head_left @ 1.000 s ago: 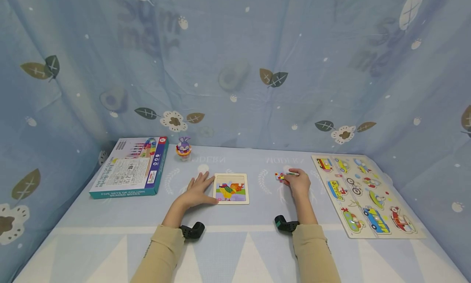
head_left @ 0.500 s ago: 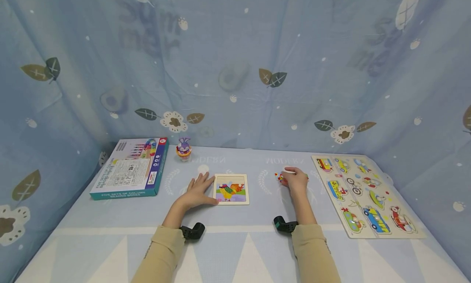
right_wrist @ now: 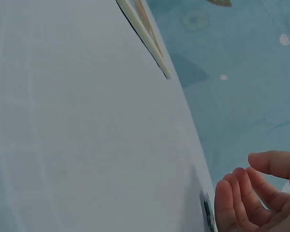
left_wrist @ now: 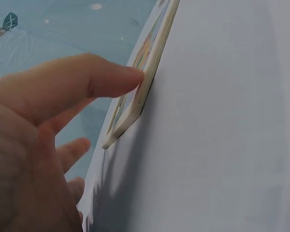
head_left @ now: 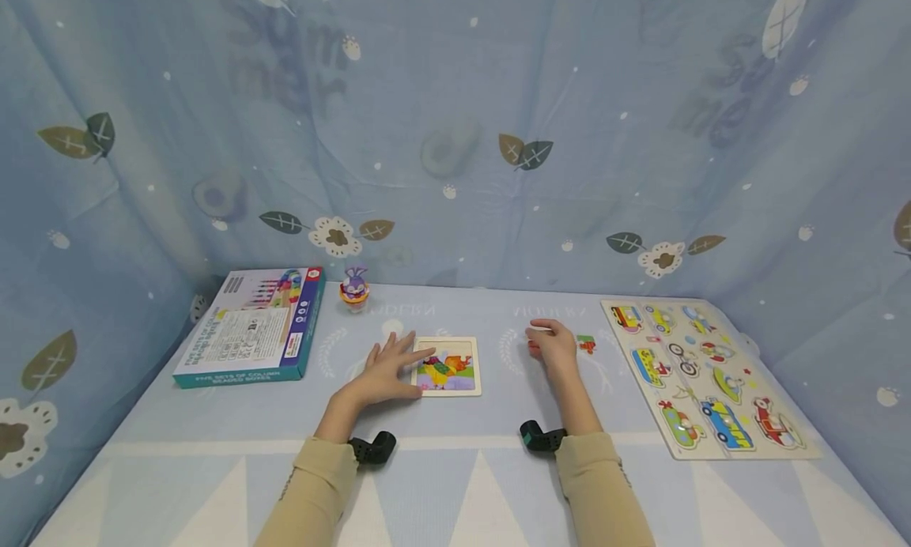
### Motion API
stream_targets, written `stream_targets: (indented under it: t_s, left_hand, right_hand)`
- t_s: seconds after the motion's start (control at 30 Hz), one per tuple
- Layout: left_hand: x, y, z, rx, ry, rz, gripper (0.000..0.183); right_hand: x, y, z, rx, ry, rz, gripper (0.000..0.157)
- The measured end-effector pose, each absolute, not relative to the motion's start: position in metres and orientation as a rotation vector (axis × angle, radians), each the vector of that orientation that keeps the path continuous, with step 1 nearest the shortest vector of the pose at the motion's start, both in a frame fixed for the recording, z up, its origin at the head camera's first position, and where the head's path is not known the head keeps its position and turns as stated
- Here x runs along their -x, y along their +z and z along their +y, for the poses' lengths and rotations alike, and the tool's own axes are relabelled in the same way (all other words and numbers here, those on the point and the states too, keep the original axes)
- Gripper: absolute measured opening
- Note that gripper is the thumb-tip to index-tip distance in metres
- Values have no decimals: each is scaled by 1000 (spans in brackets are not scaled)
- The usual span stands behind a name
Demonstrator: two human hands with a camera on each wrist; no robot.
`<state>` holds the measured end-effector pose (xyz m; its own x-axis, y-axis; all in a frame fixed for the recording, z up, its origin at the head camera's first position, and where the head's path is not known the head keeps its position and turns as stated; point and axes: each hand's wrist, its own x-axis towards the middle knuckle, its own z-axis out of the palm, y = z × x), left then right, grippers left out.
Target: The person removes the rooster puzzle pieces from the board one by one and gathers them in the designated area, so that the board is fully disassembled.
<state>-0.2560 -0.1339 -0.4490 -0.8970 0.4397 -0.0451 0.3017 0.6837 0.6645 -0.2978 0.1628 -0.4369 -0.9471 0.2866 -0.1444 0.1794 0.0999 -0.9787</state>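
The left hand (head_left: pixel 382 375), fingers spread and gripping nothing, touches the puzzle (head_left: pixel 447 367) with its thumb at the near left corner. Right of the puzzle, the right hand (head_left: pixel 557 352) curves, thumb slightly off the fingers, nothing seen between; a piece (head_left: pixel 586 344) lies farther right

place: looks like a curtained-off kids' play nook, no clue if it's a home
curtain (head_left: pixel 398 81): pale blue, cutesy leaf-and-paw print
worktop (head_left: pixel 455 424): vehicle puzzle board (head_left: pixel 704 393), bunny toy (head_left: pixel 354 291), colourful box (head_left: pixel 249 326)
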Motion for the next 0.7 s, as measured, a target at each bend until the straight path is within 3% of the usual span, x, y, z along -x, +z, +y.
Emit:
stream_targets:
  t_s: [0.23, 0.7]
  left_hand:
    - [255, -450, -131, -684, 992, 2632, 55]
    - [254, -451, -129, -684, 977, 2632, 50]
  right_hand:
    - [297, -437, 149, 407, 2020, -2303, 31]
    - [291, -440, 122, 91, 1907, -2625, 24]
